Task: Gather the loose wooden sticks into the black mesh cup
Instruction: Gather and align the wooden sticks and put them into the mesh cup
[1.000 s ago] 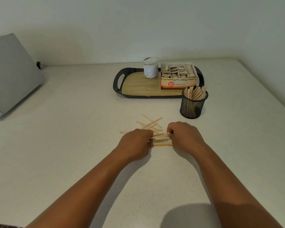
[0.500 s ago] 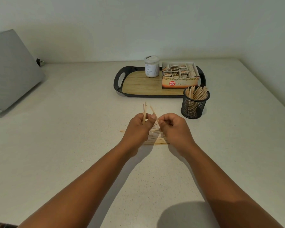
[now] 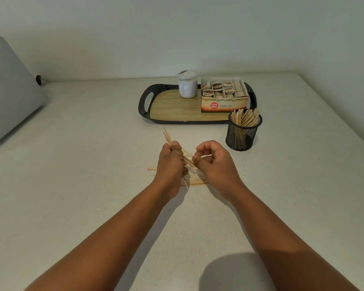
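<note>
Step in hand: collecting. Left hand (image 3: 170,162) has its grip curled round a bundle of sticks (image 3: 168,137); tips fan out up and away above the fist, tails poke out below it. Right hand (image 3: 215,159) just beside it, fingers curled, looks to be pinching one stick near the left grip; contact partly hidden, so not certain. More loose sticks (image 3: 195,179) lie flat on the bench (image 3: 82,164), under and between both hands. Cup (image 3: 243,132) stands beyond and to the right of the right hand, already part full of sticks. Next, I'd judge: feed the pinched stick into the left bundle, sweep up the rest, square the ends, then carry over and drop upright into the cup.
</note>
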Available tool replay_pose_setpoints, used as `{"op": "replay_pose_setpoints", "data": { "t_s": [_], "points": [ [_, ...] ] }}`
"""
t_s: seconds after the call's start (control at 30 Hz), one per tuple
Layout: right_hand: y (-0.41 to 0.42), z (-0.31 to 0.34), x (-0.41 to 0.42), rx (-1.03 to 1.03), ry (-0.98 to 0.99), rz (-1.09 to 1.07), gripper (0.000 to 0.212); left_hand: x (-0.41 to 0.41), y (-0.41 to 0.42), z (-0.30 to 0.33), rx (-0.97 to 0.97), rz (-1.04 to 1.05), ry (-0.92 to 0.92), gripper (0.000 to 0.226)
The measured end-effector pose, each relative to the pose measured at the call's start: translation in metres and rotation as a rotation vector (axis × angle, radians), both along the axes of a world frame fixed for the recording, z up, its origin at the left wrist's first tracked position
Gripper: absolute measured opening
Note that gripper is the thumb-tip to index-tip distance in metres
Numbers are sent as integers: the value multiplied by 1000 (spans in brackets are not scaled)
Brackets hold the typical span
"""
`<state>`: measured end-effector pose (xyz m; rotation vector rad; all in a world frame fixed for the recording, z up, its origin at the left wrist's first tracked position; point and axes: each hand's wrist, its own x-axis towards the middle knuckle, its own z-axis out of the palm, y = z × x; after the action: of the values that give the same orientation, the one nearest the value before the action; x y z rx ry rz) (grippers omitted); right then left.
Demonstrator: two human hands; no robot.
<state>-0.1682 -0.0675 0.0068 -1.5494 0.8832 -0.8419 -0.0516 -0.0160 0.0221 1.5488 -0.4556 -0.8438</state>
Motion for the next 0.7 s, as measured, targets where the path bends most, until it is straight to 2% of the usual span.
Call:
{"op": "replay_pose_setpoints", "data": {
  "t_s": [0.13,0.3,0.53,0.7],
  "points": [
    [0,-3,-3,-203,162,42,24,11,-4,1,-108,95,202,21],
    [1,-7,-3,-297,339,220,30,23,-7,8,-201,203,423,19],
    [-3,-11,-3,-313,357,213,21,30,-11,13,-206,288,510,16],
    [1,-12,0,-369,407,208,25,35,-12,14,-213,310,663,19]
  ]
}}
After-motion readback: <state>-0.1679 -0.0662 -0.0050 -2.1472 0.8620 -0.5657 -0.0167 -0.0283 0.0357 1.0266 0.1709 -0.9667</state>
